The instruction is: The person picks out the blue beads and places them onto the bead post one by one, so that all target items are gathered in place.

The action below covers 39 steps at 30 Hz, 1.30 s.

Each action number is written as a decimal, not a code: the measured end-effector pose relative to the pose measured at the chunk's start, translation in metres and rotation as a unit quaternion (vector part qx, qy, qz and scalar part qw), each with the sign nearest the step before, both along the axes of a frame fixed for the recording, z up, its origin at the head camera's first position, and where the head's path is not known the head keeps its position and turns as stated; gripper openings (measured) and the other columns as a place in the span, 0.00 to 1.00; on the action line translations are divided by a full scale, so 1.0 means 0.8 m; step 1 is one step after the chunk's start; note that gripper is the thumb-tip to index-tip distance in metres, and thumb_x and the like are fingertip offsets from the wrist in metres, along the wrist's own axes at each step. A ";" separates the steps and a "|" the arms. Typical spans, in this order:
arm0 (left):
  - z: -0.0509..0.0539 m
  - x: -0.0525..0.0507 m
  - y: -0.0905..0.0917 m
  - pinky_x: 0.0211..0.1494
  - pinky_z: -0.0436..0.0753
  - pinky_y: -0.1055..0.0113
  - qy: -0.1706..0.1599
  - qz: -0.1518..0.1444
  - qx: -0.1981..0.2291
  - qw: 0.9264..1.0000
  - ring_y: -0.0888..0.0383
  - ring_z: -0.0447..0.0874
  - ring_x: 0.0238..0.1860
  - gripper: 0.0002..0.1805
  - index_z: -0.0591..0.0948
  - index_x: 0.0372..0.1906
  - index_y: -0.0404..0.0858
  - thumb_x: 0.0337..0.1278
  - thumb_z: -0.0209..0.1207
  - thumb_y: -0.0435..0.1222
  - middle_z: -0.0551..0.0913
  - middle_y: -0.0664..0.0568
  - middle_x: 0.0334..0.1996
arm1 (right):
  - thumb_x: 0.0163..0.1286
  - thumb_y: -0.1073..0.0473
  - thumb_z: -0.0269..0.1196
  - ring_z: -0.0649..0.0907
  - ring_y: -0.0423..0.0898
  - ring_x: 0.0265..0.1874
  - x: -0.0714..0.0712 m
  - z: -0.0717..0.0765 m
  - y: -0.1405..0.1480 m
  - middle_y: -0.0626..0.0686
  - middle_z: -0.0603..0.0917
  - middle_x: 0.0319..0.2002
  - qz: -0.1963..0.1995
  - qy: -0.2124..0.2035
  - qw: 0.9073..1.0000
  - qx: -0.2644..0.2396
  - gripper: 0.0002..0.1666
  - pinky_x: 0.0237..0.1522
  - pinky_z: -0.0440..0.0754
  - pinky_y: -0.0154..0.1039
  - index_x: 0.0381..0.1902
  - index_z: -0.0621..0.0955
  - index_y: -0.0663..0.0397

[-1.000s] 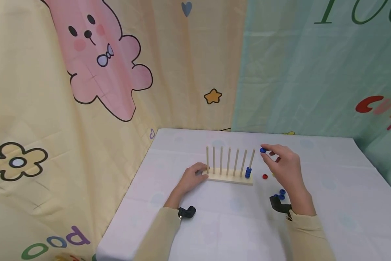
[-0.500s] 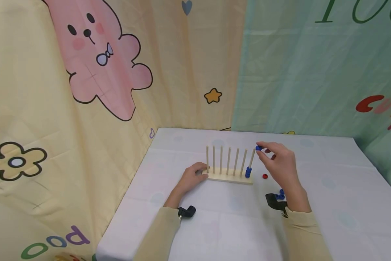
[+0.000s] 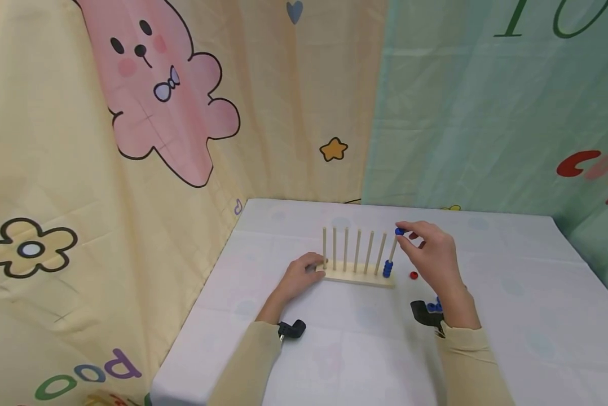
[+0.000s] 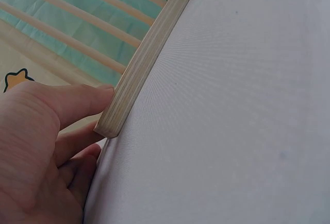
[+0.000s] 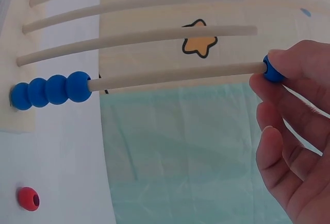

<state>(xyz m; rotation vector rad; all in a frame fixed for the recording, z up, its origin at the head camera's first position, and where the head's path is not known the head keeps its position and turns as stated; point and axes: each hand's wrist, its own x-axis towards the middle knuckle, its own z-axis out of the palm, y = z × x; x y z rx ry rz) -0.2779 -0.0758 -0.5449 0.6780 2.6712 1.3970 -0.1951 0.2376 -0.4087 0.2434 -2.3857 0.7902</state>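
Left hand [image 3: 300, 276] is gripping the rack [image 3: 357, 277], right hand [image 3: 433, 251] pinching a bead [image 5: 273, 73], misalignment risking tumbles past the tabletop's [image 3: 344, 361] far edge.

Deep blue on the bead [image 5: 272, 73] at the tip of the end peg [image 5: 175, 76], and on the stack of four beads [image 5: 58, 90] lower down; bright red on a stray bead [image 5: 27, 199]. Pale wood tone on the other pegs [image 5: 136, 39] and base [image 3: 355, 275], finely streaked along the edge. White on the tablecloth [image 3: 344, 355], with faint bluish spots. Beige on the sleeves [image 3: 248, 361], black on the wrist cameras [image 3: 294, 329]. Cream on the left backdrop [image 3: 283, 84], printed with a black-outlined pink bear [image 3: 157, 113], orange star [image 3: 333, 149], grey-blue heart [image 3: 294, 11] and pale-centred flower [image 3: 31, 249]. Mint green on the right backdrop [image 3: 461, 124], under darker green lettering [image 3: 514, 22].
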 end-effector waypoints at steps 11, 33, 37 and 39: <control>0.000 0.001 0.001 0.72 0.68 0.55 -0.004 0.001 -0.005 1.000 0.52 0.71 0.69 0.20 0.83 0.60 0.45 0.63 0.66 0.41 0.79 0.54 0.63 | 0.65 0.62 0.71 0.81 0.48 0.38 -0.003 -0.003 -0.001 0.52 0.87 0.43 0.001 -0.003 1.000 0.001 0.17 0.31 0.82 0.42 0.52 0.87 0.54; 0.004 0.002 0.002 0.72 0.67 0.56 -0.005 0.007 -0.008 1.000 0.54 0.69 0.70 0.20 0.83 0.60 0.46 0.63 0.66 0.41 0.78 0.55 0.63 | 0.66 0.60 0.71 0.82 0.48 0.39 -0.005 -0.009 -0.005 0.54 0.87 0.45 -0.012 -0.047 0.999 -0.021 0.18 0.35 0.83 0.43 0.54 0.86 0.53; 0.004 0.002 0.001 0.72 0.67 0.56 -0.006 0.007 -0.010 1.000 0.55 0.70 0.69 0.21 0.83 0.60 0.46 0.64 0.66 0.41 0.78 0.55 0.64 | 0.66 0.60 0.71 0.82 0.48 0.40 -0.006 -0.011 -0.005 0.53 0.87 0.45 -0.011 -0.051 0.998 -0.026 0.18 0.35 0.82 0.42 0.54 0.86 0.53; 0.003 0.002 0.001 0.72 0.67 0.56 -0.005 0.008 -0.012 1.000 0.55 0.70 0.69 0.21 0.82 0.61 0.46 0.64 0.66 0.41 0.78 0.56 0.63 | 0.66 0.60 0.71 0.82 0.48 0.40 -0.006 -0.011 -0.006 0.53 0.87 0.46 -0.011 -0.055 0.998 -0.029 0.18 0.35 0.82 0.41 0.54 0.86 0.53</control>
